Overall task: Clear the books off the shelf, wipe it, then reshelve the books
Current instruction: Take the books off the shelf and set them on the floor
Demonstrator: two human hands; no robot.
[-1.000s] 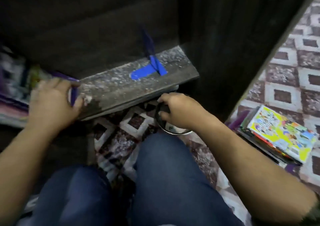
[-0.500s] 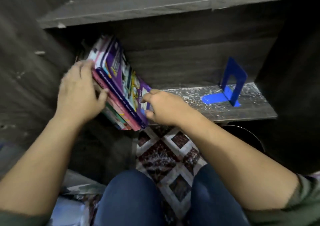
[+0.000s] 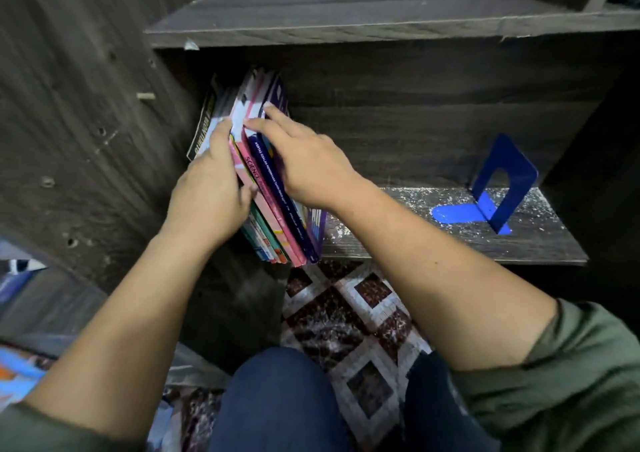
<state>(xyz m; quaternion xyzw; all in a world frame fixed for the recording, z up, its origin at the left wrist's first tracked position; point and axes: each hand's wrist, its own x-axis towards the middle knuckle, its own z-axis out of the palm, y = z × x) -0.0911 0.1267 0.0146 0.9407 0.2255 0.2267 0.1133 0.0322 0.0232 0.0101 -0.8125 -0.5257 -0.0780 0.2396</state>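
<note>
A row of thin colourful books [image 3: 277, 216] stands upright at the left end of the dusty dark shelf [image 3: 519, 244], spines toward me. My left hand [image 3: 211, 188] presses flat against the left side of the pink book, with its thumb on the spines. My right hand [image 3: 304, 161] lies over the top edges of the books, its straight fingers reaching among them. A few more books lean against the left wall behind my left hand.
A blue metal bookend [image 3: 498, 188] stands at the right end of the shelf. Another dark shelf board [image 3: 346, 26] runs above. Patterned floor tiles [image 3: 346, 313] lie below, with my knees [image 3: 284, 399] in front. Blurred coloured items sit at the lower left.
The leaning books have been pushed upright toward the left wall. My right hand has moved from the lower cover up onto the top edges, and my left hand has shifted along the stack's side.
</note>
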